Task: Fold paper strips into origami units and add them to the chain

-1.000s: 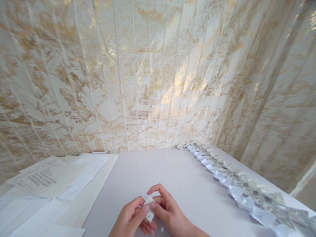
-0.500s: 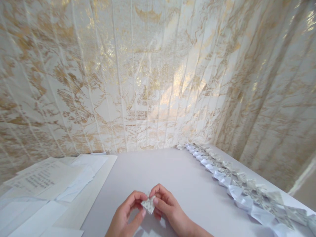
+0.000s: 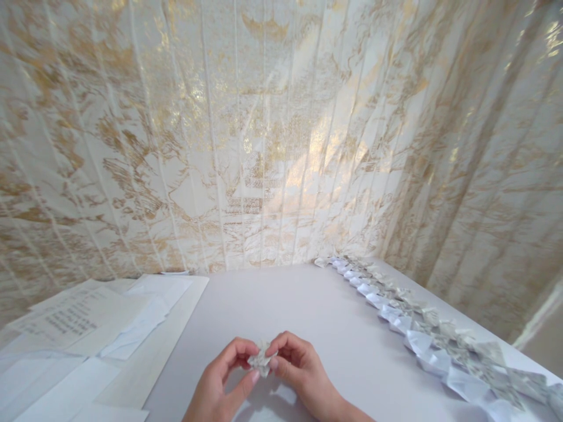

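Folded paper (image 3: 261, 362) above the table (image 3: 264, 305) | our left hand (image 3: 214, 384) pinches one side, our right hand (image 3: 308, 372) the other | sheets (image 3: 132, 328) on our left, rows of paper shapes (image 3: 423, 346) at right

Small folded grey-white paper piece (image 3: 260, 363): sides partly hidden by bare left hand (image 3: 220, 375) and bare right hand (image 3: 303, 369). Dark-printed white paper sheet (image 3: 65, 319): text too blurred to read. Folded white paper row (image 3: 433, 361): cut off, bottom edge.

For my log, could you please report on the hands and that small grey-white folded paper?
Left hand, right hand: both pinching folded paper. Folded white and grey paper rows at right, white paper sheets at left; neither touching hands.
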A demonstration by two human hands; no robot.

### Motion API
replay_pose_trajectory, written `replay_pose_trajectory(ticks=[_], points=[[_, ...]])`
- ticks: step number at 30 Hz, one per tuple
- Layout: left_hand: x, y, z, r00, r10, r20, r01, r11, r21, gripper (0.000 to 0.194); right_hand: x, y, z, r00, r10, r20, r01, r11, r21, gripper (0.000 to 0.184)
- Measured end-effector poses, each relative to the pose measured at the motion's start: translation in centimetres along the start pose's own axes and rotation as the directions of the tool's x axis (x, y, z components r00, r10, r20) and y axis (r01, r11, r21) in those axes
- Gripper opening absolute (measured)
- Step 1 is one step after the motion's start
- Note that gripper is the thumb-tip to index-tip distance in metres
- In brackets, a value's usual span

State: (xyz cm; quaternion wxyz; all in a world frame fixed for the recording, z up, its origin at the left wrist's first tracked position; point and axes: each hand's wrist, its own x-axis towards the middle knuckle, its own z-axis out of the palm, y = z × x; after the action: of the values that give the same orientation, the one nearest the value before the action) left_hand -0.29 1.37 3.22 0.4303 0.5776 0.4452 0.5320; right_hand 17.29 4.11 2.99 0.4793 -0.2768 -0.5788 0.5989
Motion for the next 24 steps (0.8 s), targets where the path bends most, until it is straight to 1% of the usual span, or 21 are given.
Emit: replay_pose_trajectory(ticks=[3,6,9,14,18,21,24], points=[[0.1,-0.3,-0.1,1.000,0.028,0.006,-0.028,0.998,0.051,0.023,0.0,0.2,0.0,1.000,-0.007,-0.028,0.007,1.000,-0.005,0.035],[0.3,-0.4,-0.3,0.998,0.026,0.048,-0.031,0.996,0.088,0.023,0.1,0.2,0.2,1.000,0.015,-0.021,-0.014,1.000,0.026,0.037],[0.3,-0.4,-0.4,0.997,0.027,0.070,-0.034,0.996,0.087,0.025,0.0,0.0,0.5,1.000,0.027,-0.016,-0.027,0.999,0.033,0.039],[0.1,-0.3,0.1,1.000,0.027,-0.002,-0.027,0.999,0.043,0.030,0.0,0.0,0.8,1.000,0.017,0.003,-0.017,1.000,0.021,0.041],[-0.1,-0.2,0.5,0.998,-0.016,-0.057,0.016,1.000,0.002,0.035,0.0,0.5,0.9,0.999,0.018,0.027,-0.020,0.996,0.088,0.040],[-0.3,-0.1,0.7,0.997,-0.023,-0.068,0.023,1.000,0.004,0.037,0.1,1.0,0.8,0.999,0.020,0.030,-0.023,0.994,0.107,0.042],[-0.4,0.0,0.9,0.997,-0.020,-0.073,0.021,1.000,0.013,0.034,0.1,1.3,0.8,1.000,0.017,0.018,-0.018,0.998,0.064,0.043]])
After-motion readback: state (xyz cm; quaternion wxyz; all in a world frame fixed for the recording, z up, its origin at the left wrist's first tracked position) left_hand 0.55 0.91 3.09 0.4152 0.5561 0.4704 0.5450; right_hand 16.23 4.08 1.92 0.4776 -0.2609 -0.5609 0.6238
